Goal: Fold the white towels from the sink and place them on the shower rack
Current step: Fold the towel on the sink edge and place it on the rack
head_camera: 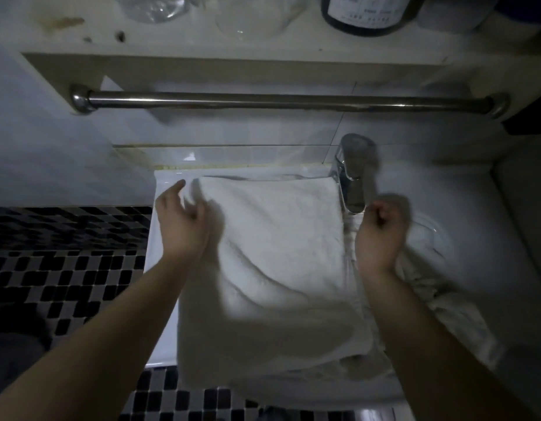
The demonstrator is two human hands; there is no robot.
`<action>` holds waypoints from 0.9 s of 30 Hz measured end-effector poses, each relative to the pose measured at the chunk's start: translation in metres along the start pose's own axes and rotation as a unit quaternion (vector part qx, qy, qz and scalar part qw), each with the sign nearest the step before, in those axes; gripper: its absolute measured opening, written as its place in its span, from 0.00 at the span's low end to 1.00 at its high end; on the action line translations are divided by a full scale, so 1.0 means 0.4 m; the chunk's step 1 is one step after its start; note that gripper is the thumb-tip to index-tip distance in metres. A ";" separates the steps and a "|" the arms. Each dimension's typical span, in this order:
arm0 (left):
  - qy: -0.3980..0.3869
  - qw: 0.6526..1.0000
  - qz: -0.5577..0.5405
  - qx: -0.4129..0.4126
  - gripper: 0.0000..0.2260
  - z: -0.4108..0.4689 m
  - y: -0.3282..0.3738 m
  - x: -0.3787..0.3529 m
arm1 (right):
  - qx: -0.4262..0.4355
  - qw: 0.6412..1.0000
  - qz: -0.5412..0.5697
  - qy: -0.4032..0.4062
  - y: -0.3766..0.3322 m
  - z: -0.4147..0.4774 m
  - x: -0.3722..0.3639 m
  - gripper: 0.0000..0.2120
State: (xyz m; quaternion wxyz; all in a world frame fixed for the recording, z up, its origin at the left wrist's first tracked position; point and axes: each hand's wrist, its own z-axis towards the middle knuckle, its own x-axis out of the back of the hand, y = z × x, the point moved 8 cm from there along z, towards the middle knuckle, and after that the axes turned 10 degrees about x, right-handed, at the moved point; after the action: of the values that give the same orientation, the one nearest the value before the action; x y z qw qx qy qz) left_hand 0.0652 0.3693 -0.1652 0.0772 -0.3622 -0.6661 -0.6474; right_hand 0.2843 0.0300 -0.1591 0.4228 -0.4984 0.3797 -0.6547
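Note:
A folded white towel [278,253] lies flat across the left part of the white sink [476,214], and its near edge hangs over the sink's front. My left hand [181,226] is at the towel's far left corner; that corner lies between its fingers, and the index finger points away. My right hand [381,235] is blurred, just right of the towel's right edge and beside the faucet; its fingers are curled and nothing shows in them. A second, crumpled white towel [451,302] lies in the basin under my right forearm.
A chrome faucet [352,177] stands at the back of the sink. A steel bar [278,100] runs along the wall above it, under a shelf [202,34] holding bottles and jars. Black-and-white mosaic floor [59,262] lies to the left.

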 end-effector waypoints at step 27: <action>-0.025 0.994 0.096 0.046 0.16 0.181 0.011 0.004 | 0.346 0.693 -0.504 -0.382 -0.269 0.004 -0.433 0.11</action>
State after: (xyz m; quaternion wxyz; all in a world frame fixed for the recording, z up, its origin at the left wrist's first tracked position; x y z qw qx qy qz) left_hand 0.0932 0.4361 -0.1716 0.1390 -0.4363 -0.6594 -0.5962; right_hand 0.2922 0.2296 -0.1174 0.2806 -0.6410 -0.3760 -0.6075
